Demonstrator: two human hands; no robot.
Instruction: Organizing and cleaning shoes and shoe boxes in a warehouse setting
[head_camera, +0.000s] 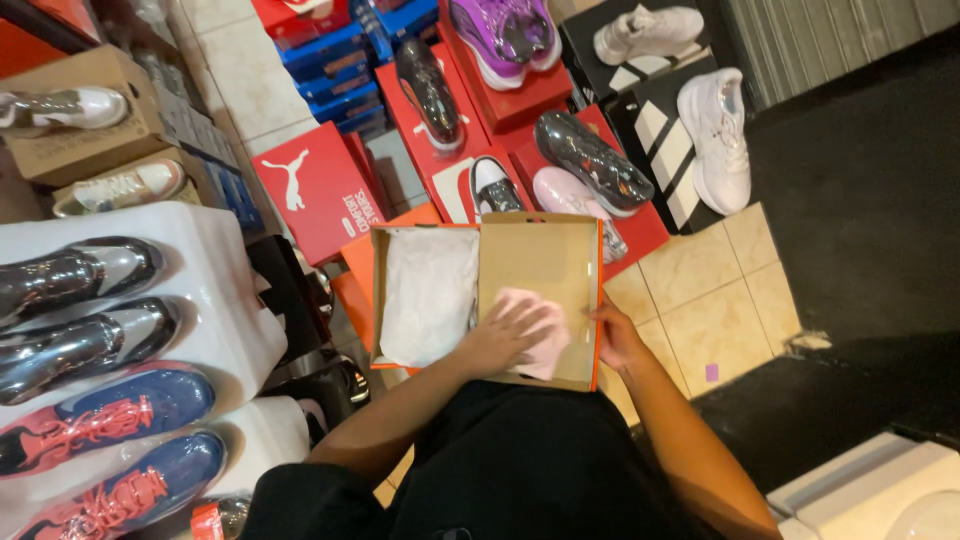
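Note:
An open orange shoebox (540, 255) with a brown cardboard inside rests against my lap. White tissue paper (428, 290) fills its left half. My left hand (500, 335) lies flat on a pink cloth (535, 325) pressed against the box's right half. My right hand (615, 335) grips the box's right orange edge. No shoe shows inside the box.
Red shoeboxes (320, 190) with wrapped shoes (590, 160) on top stand beyond the box. White sneakers (718, 140) sit on black boxes at the upper right. On a white shelf (215, 290) at left lie several wrapped silver and blue-red shoes (110, 410). Tiled floor (715, 290) lies to the right.

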